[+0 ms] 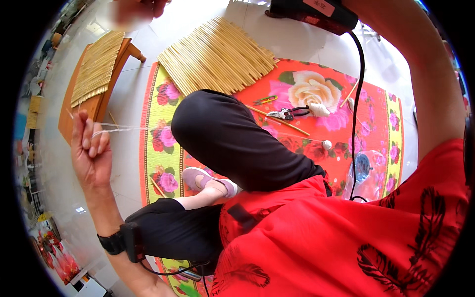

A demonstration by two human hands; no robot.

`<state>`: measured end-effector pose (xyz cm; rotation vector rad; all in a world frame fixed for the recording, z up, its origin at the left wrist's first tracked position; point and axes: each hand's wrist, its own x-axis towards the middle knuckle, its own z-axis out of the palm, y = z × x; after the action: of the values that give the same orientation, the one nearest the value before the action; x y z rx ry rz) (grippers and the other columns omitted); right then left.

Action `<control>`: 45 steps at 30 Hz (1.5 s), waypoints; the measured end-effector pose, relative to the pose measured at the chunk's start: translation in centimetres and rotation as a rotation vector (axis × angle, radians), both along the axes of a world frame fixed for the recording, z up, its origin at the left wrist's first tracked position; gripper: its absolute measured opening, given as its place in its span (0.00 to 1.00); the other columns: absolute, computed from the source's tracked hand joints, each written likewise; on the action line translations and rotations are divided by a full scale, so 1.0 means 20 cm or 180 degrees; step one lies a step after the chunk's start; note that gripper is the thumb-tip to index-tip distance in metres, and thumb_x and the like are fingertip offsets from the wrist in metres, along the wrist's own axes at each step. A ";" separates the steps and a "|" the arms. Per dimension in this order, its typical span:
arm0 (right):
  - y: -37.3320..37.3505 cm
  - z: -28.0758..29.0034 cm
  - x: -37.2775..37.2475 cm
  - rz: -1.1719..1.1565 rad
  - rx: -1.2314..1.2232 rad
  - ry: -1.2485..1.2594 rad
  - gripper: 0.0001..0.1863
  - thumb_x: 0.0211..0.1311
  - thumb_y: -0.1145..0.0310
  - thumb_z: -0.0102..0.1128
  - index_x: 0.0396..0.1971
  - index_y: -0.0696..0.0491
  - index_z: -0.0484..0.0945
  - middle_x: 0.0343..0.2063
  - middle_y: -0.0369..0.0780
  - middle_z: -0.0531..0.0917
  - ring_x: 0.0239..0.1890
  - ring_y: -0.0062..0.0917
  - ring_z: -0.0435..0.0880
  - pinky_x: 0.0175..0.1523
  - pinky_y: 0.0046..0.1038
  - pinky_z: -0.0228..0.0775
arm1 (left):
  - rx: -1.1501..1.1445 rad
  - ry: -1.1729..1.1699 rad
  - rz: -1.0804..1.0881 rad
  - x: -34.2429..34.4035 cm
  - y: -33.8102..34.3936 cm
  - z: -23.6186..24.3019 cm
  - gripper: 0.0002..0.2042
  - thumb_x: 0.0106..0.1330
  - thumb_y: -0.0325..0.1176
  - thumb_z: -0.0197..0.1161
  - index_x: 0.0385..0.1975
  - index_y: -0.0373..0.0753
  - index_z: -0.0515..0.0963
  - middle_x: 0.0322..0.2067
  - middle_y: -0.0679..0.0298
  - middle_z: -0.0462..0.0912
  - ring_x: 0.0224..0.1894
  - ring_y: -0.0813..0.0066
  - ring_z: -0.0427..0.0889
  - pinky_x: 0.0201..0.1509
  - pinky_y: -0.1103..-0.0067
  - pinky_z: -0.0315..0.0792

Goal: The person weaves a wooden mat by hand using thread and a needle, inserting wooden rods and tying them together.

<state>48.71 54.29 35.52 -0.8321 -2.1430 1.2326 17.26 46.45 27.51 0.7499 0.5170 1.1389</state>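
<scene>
My left hand (91, 143) is raised at the left with curled fingers pinching white string (118, 128), beside a low wooden bench (71, 119). My right arm reaches up past the top edge, and the fingertips of my right hand (151, 9) show there, partly blurred; what they hold is unclear. A yellow stick mat (215, 57) lies on the floral cloth (396, 123), and a narrower one (96, 67) rests on the bench. Cutting pliers (282, 114), yellow snips (267, 99), a white thread spool (316, 110) and a small white ball (326, 145) lie beyond my bent knee.
My legs (222, 138) are bent on the cloth, over white floor tiles (118, 173). Loose sticks (299, 131) lie near the pliers. A plastic bag (365, 168) is at the right. Black cables (361, 74) run from devices on my wrists. Assorted goods (54, 257) line the far left.
</scene>
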 end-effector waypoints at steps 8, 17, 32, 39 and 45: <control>0.23 -0.06 0.70 -0.0853 -0.0010 -0.0640 0.10 0.54 0.66 0.64 0.32 0.57 0.81 0.23 0.37 0.80 0.24 0.20 0.80 0.28 0.20 0.73 | -0.0295 0.0711 0.1263 -0.68 0.13 -0.12 0.10 0.70 0.31 0.56 0.44 0.31 0.74 0.14 0.74 0.57 0.13 0.87 0.52 0.17 0.87 0.51; -0.12 -0.01 1.26 -0.1933 0.0331 -0.1855 0.12 0.55 0.66 0.63 0.35 0.58 0.80 0.24 0.38 0.80 0.25 0.22 0.80 0.30 0.23 0.74 | -0.0966 0.1340 0.2127 -1.33 -0.01 -0.38 0.12 0.68 0.35 0.60 0.45 0.35 0.73 0.13 0.76 0.57 0.13 0.88 0.55 0.15 0.87 0.52; -0.48 -0.14 1.51 -0.2340 -0.0120 -0.2396 0.17 0.56 0.66 0.62 0.43 0.59 0.77 0.26 0.39 0.81 0.26 0.23 0.81 0.31 0.25 0.75 | -0.1969 0.2067 0.3075 -1.75 -0.47 -0.59 0.11 0.66 0.36 0.62 0.42 0.39 0.74 0.13 0.77 0.57 0.12 0.89 0.54 0.13 0.87 0.51; -0.10 -0.19 0.98 -0.1602 0.0071 -0.2301 0.19 0.57 0.66 0.61 0.47 0.59 0.76 0.27 0.40 0.81 0.27 0.24 0.81 0.31 0.26 0.75 | -0.1504 0.2406 0.2223 -1.34 -0.36 -0.48 0.11 0.67 0.36 0.60 0.44 0.37 0.76 0.13 0.79 0.54 0.12 0.91 0.50 0.13 0.88 0.47; 0.11 -0.30 0.14 -0.0552 -0.0095 -0.1628 0.25 0.59 0.67 0.60 0.55 0.64 0.70 0.38 0.45 0.82 0.28 0.26 0.83 0.31 0.25 0.77 | -0.0524 0.3238 0.0847 -0.54 -0.16 -0.21 0.11 0.66 0.37 0.61 0.38 0.35 0.79 0.14 0.80 0.60 0.13 0.93 0.53 0.15 0.90 0.47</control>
<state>51.57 56.48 29.54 -1.4393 -2.3730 1.0439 6.39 43.19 23.36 1.1156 1.5785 0.8706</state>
